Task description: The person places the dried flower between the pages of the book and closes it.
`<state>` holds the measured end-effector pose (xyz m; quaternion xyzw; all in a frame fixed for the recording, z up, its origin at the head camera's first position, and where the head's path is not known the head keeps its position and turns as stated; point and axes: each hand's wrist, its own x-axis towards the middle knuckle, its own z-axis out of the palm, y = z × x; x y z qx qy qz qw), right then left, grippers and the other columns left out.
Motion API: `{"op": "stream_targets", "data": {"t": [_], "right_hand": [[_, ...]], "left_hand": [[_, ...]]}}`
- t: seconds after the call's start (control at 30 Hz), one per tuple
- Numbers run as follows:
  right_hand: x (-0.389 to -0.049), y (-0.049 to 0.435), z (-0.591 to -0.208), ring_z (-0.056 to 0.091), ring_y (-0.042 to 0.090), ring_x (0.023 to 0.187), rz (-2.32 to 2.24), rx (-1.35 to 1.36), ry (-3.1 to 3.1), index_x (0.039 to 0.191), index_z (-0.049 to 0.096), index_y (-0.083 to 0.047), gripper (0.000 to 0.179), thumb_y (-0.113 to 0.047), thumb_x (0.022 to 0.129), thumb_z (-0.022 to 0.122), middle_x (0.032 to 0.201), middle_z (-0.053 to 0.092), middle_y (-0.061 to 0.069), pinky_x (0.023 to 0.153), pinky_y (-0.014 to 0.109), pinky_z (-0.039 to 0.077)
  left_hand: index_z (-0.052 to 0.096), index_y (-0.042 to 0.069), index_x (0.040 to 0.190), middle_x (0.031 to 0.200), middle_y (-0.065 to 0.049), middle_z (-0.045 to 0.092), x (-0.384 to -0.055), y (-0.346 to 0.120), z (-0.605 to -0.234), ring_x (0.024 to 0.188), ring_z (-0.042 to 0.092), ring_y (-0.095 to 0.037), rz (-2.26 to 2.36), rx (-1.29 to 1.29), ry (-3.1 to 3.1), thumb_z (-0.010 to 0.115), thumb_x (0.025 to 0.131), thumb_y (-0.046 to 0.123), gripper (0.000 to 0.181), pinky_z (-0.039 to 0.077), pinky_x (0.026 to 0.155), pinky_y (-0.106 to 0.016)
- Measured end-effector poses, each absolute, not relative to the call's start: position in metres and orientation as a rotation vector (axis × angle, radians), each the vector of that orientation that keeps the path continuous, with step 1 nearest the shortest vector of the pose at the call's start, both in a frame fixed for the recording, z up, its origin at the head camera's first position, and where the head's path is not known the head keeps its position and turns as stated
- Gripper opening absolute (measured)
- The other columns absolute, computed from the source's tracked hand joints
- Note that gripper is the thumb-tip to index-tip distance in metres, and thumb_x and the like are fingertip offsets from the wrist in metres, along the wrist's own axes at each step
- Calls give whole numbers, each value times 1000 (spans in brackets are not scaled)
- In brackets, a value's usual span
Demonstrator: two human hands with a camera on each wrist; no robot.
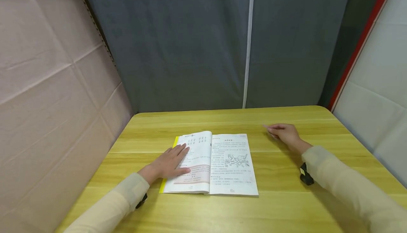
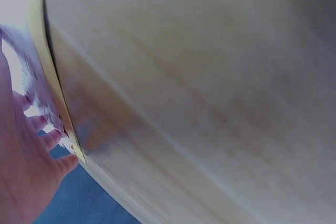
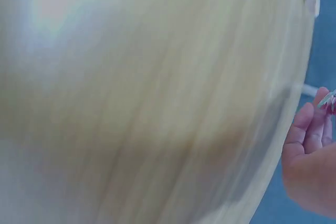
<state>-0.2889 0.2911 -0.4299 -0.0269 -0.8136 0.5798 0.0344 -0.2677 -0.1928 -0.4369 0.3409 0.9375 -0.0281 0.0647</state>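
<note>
An open book (image 1: 233, 183) with printed text and a line drawing of figures lies on the table, a yellow cover edge showing along its left side. My left hand (image 1: 168, 162) rests on the left page with its fingers spread and straight. To the right of the book, over the table, my right hand (image 1: 286, 134) pinches a small, thin, pale strip (image 1: 265, 126) between thumb and fingers. In the right wrist view, the pale end of the strip (image 3: 310, 91) sticks out past the fingertips, and a bit of green and red shows beside them. I cannot tell what it is.
The wooden table (image 1: 279, 211) has rounded far corners. Behind it hangs a dark grey curtain (image 1: 190, 49) with a pale vertical strip. Light cloth walls (image 1: 47, 102) stand on both sides. Dark bands with small devices (image 1: 306, 174) sit at both wrists.
</note>
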Motion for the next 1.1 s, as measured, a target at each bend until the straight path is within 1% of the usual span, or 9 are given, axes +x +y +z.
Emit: {"op": "stream_targets", "data": {"t": [0.1,0.23,0.3,0.47,0.53,0.63,0.8,0.87,1.1], "right_hand": [[-287,282,-425,66,7,81,1812,-82,-2495,124,61,10,45,-24,94,66,95,70,-3,72,26,54],[-284,266,-419,60,7,78,1815,-124,-2530,125,62,5,49,-31,93,68,93,69,-5,68,27,51],[-283,257,-416,58,10,79,1841,-143,-2538,127,62,2,51,-33,92,69,93,69,-4,67,29,48],[-278,233,-408,61,21,89,1906,-204,-2539,131,59,-1,54,-36,91,70,100,71,3,69,33,46],[-276,224,-407,62,25,93,1923,-218,-2541,132,57,-1,53,-35,92,69,103,71,7,70,34,46],[-272,208,-408,60,28,91,1950,-215,-2536,129,58,0,48,-30,93,68,103,68,11,71,35,46],[-266,179,-410,58,22,83,1977,-233,-2543,121,62,0,41,-25,91,70,98,67,9,73,34,48],[-265,168,-413,58,19,80,2005,-239,-2541,119,63,1,39,-23,89,72,97,67,9,72,32,49],[-261,134,-420,56,17,73,2049,-247,-2550,109,65,0,27,-12,87,73,98,65,11,64,27,47]], "left_hand": [[15,10,157,161,-11,13,-269,-193,-437,146,14,-28,-88,1026,2833,28,89,77,96,19,113,-50],[15,10,157,161,-11,14,-270,-192,-437,146,14,-28,-91,1035,2834,27,89,77,96,19,113,-50],[15,10,157,161,-11,14,-269,-192,-437,146,14,-28,-92,1038,2832,28,89,77,96,19,113,-50],[15,10,157,161,-12,15,-269,-192,-436,146,15,-29,-82,1043,2830,30,90,76,95,20,113,-50],[15,10,157,161,-12,15,-269,-192,-436,146,15,-29,-82,1041,2830,30,90,76,95,19,113,-50],[15,9,157,161,-12,15,-269,-192,-436,146,15,-29,-86,1040,2830,30,90,76,95,19,113,-50],[17,9,156,160,-12,16,-269,-192,-436,146,16,-29,-77,1038,2834,32,90,75,95,19,113,-50],[17,10,156,160,-12,16,-269,-192,-436,146,16,-29,-73,1031,2834,33,90,75,94,19,113,-50],[15,11,157,161,-11,14,-270,-191,-438,146,14,-28,-66,1020,2830,32,89,76,95,18,114,-50]]}}
